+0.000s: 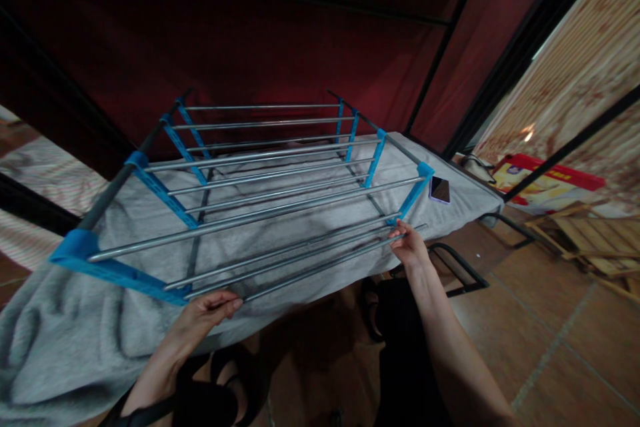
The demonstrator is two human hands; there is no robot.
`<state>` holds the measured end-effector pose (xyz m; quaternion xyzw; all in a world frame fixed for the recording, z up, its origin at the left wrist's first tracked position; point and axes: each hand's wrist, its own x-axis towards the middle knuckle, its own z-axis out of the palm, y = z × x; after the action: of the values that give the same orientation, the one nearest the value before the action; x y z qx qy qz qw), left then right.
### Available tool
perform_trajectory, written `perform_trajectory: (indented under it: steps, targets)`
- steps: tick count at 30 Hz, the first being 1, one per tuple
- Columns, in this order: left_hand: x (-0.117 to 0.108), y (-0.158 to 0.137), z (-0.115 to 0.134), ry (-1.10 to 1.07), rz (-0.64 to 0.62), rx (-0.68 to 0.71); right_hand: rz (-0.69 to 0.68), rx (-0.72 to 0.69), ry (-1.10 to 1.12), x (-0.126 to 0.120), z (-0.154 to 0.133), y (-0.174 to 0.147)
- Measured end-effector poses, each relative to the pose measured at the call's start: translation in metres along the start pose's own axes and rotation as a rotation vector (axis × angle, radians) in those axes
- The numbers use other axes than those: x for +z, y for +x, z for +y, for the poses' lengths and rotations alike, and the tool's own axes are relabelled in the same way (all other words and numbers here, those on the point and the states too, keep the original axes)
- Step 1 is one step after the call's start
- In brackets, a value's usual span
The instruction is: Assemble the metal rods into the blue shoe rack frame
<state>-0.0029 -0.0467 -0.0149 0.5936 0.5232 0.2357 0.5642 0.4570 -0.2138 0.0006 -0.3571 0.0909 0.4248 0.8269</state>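
A rack of metal tubes and blue plastic connectors lies on a grey blanket [125, 353]. Closest to me is a thin metal tube [320, 268], roughly parallel to the rack's front tubes and just in front of them. My left hand [213, 310] pinches its left end between thumb and fingers, near the lower corner of the left front blue connector [120, 270]. Farther right, my right hand [409, 245] grips the same tube near its other end, which sticks out past the fingers. Just above that hand is the right front blue connector [416, 195].
A phone [440, 189] lies on the blanket right of the rack. Dark metal posts and red fabric [280, 33] enclose the back. On the tiled floor at right are a red-and-yellow box [550, 180], wooden slats [585, 233] and a black metal leg frame [463, 270].
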Motion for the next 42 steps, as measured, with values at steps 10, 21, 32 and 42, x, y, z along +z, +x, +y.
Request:
perform_trajectory:
  steps: [10,21,32,42]
  targets:
    - [0.001,-0.013,0.021,0.149,-0.178,-0.025,-0.184,-0.093,0.033,0.005,0.001,-0.007]
    - [-0.015,-0.030,0.026,0.115,-0.157,-0.098,-0.422,-0.215,-0.068,0.015,0.004,-0.018]
    - [-0.055,-0.038,-0.006,-0.008,-0.109,-0.132,-0.489,-0.226,-0.234,0.023,0.018,-0.017]
    - [-0.052,-0.046,0.008,-0.088,-0.147,-0.172,-0.521,-0.213,-0.239,0.032,0.025,-0.017]
